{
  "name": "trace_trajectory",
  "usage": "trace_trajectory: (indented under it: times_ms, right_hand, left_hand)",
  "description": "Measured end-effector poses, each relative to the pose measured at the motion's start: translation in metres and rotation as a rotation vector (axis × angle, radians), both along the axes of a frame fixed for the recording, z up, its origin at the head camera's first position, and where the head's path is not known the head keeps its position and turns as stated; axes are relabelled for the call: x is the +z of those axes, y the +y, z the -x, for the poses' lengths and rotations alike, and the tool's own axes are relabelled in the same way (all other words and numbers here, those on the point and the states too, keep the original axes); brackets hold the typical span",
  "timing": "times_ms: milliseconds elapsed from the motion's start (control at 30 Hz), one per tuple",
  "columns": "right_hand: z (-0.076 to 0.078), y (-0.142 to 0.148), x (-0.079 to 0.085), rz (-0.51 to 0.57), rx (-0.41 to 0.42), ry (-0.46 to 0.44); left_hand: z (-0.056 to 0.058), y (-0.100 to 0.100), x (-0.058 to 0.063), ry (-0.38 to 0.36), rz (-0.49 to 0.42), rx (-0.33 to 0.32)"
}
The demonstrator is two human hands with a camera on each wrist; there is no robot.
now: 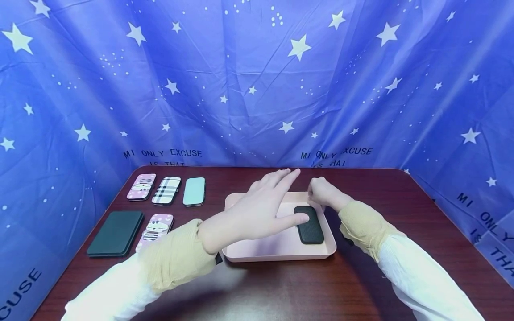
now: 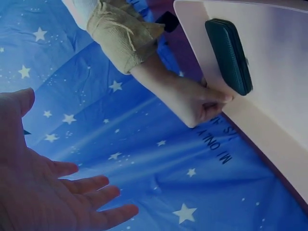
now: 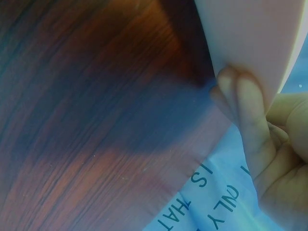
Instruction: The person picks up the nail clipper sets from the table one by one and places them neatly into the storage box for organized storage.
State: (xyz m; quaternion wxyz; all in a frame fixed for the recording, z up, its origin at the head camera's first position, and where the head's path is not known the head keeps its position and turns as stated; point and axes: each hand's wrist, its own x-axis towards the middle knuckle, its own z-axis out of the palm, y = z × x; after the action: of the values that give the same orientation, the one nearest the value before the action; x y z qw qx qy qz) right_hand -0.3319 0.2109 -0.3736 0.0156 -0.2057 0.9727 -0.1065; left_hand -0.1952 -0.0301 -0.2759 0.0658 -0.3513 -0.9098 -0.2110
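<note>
A shallow pale pink tray (image 1: 281,257) sits on the table, and a dark flat case (image 1: 310,229) with rounded corners lies at its right end. In the left wrist view this case (image 2: 228,57) looks dark green and leather-like. My right hand (image 1: 324,192) grips the tray's far right corner. The right wrist view has the fingers of that hand (image 3: 274,139) on the outside of the tray wall (image 3: 255,38), the thumb over the rim. Above the tray's left and middle part, my left hand (image 1: 259,207) has its fingers spread and holds nothing. Its palm (image 2: 43,187) shows in the left wrist view.
On the left lie a pink patterned case (image 1: 142,187), a plaid case (image 1: 166,191), a mint case (image 1: 194,191), a larger dark green case (image 1: 115,233) and another pink patterned case (image 1: 159,225), partly behind my left sleeve. A blue star-printed curtain (image 1: 241,89) surrounds the brown table (image 1: 273,290).
</note>
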Motion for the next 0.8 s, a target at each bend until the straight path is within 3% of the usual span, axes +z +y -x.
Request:
trace_trajectory:
  times_ms: [167, 267, 567, 800]
  right_hand:
    - [0.001, 0.001, -0.001, 0.02, -0.012, -0.021]
    - [0.001, 0.002, -0.003, 0.028, 0.004, -0.002]
    - [0.0, 0.002, -0.004, 0.016, 0.032, 0.016]
    - [-0.001, 0.003, -0.002, -0.009, 0.052, 0.053]
  left_hand:
    - [-0.009, -0.007, -0.009, 0.214, 0.037, -0.005]
    - [-0.015, -0.013, -0.017, 0.296, 0.077, 0.008]
    - [-0.027, -0.042, -0.035, 0.394, 0.119, 0.085]
    - [-0.03, -0.07, -0.046, 0.483, 0.115, 0.135]
